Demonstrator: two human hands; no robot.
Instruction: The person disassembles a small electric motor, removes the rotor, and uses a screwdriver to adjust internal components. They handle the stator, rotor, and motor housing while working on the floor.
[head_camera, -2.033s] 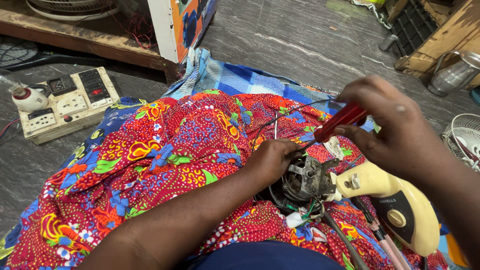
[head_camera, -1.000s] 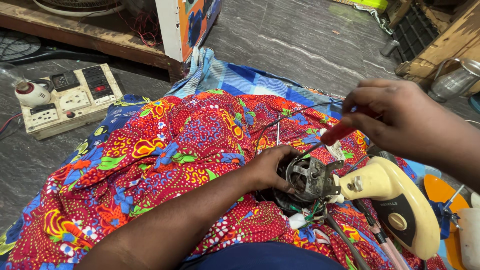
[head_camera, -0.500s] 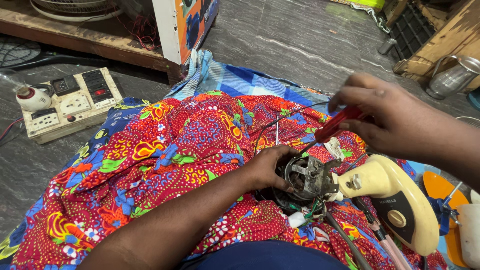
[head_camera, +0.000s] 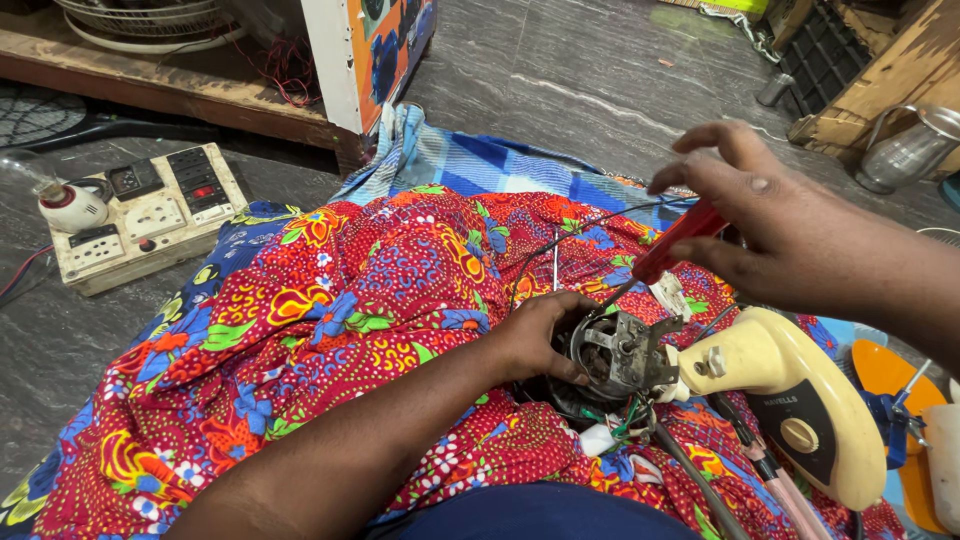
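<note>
My left hand (head_camera: 535, 335) grips the side of a small metal electric motor (head_camera: 612, 358) that rests on my lap, on a red flowered cloth (head_camera: 360, 300). Coloured wires (head_camera: 625, 420) hang from under the motor. My right hand (head_camera: 790, 225) holds a red-handled screwdriver (head_camera: 678, 240) by its handle; its thin shaft slants down to the top left of the motor. A cream plastic housing with a round knob (head_camera: 790, 400) is joined to the motor's right side.
A cream switch and socket board (head_camera: 150, 215) with a bulb holder (head_camera: 70, 205) lies on the grey stone floor at the left. A wooden shelf (head_camera: 150, 80) runs behind it. A steel jug (head_camera: 905, 150) and wooden crate (head_camera: 880, 70) stand at the right. An orange fan blade (head_camera: 890, 375) lies by the housing.
My right hand has shifted slightly with the screwdriver, its tip staying at the motor's top. My left hand keeps its hold on the motor.
</note>
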